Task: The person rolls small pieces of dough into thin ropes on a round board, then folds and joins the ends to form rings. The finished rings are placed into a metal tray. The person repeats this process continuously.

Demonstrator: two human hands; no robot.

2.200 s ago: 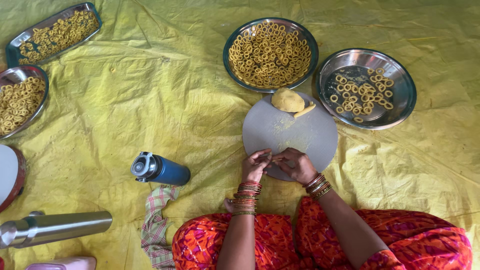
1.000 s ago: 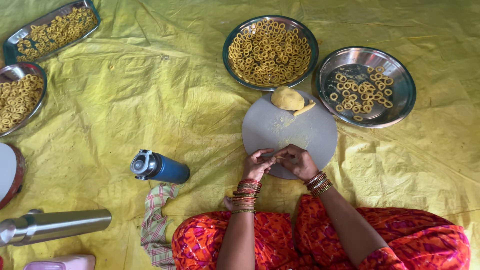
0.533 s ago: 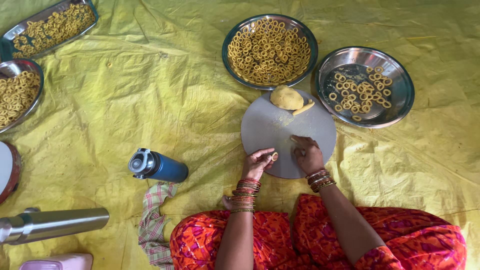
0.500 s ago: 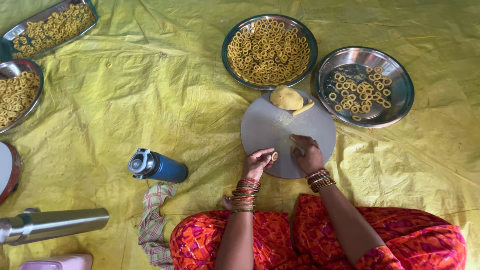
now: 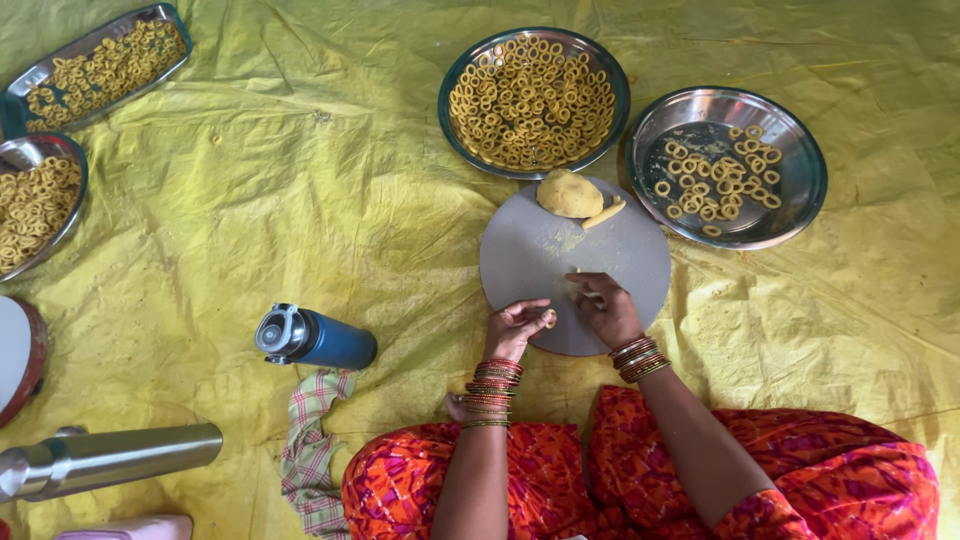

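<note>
- Left hand (image 5: 516, 328) curled, fingertips pinching a small dough ring (image 5: 549, 318) at the near edge of the round grey board (image 5: 530, 250).
- Right hand (image 5: 603, 304) palm-down on the board, fingers pressed together over a dough strip.
- Dough ball (image 5: 568, 193) on the board's far edge.

You are looking down at a big yellow sheet (image 5: 250, 220) spread over the floor. It is crinkly, with lots of folds and little bumps, and it fills almost everything you can see. You cannot see any walls or windows from here. The light is soft and even, with only small, pale shadows. The sheet looks a bit shiny where the light hits the creases. You cannot see the floor under it, and no chairs or tables show.
</note>
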